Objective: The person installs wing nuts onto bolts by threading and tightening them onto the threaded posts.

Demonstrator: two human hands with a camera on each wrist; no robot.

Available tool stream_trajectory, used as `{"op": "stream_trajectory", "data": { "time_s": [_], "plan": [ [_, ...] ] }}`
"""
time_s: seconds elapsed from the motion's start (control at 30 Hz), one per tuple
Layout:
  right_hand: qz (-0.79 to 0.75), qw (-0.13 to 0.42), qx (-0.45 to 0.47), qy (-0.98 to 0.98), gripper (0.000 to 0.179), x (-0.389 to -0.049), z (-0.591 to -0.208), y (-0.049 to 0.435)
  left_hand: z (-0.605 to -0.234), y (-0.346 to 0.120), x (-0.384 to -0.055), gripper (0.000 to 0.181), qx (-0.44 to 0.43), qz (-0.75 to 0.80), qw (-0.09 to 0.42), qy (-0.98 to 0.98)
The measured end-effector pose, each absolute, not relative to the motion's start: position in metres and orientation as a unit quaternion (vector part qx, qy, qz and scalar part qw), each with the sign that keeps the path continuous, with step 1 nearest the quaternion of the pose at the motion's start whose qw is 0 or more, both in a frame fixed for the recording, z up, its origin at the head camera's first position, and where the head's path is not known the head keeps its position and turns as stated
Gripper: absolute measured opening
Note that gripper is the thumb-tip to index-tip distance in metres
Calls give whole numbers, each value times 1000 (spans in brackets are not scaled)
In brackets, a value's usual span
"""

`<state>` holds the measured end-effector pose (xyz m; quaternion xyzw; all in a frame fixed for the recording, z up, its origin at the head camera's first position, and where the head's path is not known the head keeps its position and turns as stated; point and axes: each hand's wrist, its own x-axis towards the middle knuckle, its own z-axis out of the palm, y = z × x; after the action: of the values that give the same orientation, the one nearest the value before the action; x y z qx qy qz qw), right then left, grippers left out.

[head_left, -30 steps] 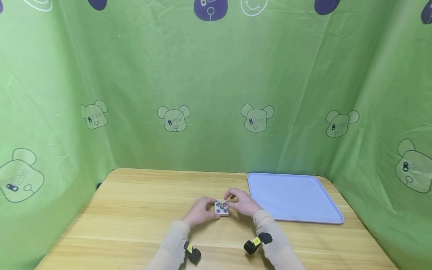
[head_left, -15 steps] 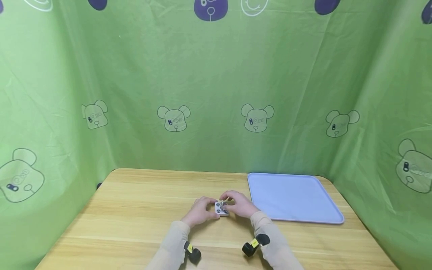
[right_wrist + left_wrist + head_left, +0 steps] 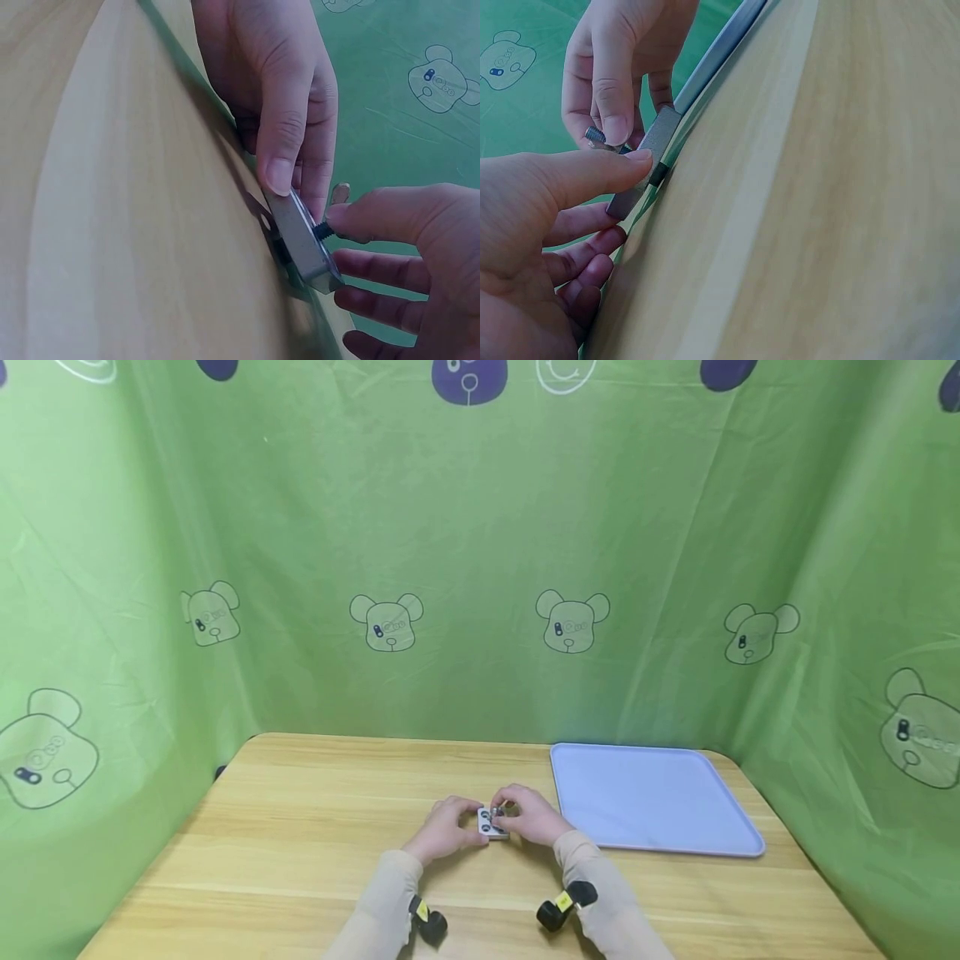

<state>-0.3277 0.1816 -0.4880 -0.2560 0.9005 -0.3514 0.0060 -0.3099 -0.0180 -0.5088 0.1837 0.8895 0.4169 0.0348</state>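
Note:
A small light metal plate (image 3: 485, 823) with round holes stands on edge in the wrist views. A dark threaded bolt (image 3: 323, 230) rises from its middle, and a black piece (image 3: 659, 174) shows beneath it. My left hand (image 3: 444, 831) holds the plate by its edges, thumb on the near side and fingers on the far side. A wing nut (image 3: 340, 193) sits on the bolt, one metal wing showing beside my right thumb. My right hand (image 3: 531, 817) pinches this wing nut from the right, and its fingers partly cover the bolt.
A pale blue tray (image 3: 645, 793) lies at the back right of the wooden table (image 3: 300, 827), close to my right hand. A green curtain (image 3: 480, 693) printed with bear heads surrounds the back and sides. Black wrist cameras (image 3: 566, 902) sit on the sleeves.
My right hand has moved left onto the top of the bolt, and its fingers have shifted slightly there. My left hand and the plate stay in place.

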Motion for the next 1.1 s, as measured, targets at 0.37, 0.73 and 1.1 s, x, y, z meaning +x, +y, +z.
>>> {"op": "stream_trajectory", "data": {
  "time_s": [0.37,0.73,1.1],
  "plan": [
    [-332,-15,-235,913,15,-324,-486,177,-507,-18,-308,58,186,417,36,889],
    [-348,-17,-259,901,16,-328,-484,188,-506,-18,-307,58,185,422,34,887],
    [-357,9,-238,903,15,-330,-480,196,-503,-17,-306,59,186,421,34,887]
  ]
}}
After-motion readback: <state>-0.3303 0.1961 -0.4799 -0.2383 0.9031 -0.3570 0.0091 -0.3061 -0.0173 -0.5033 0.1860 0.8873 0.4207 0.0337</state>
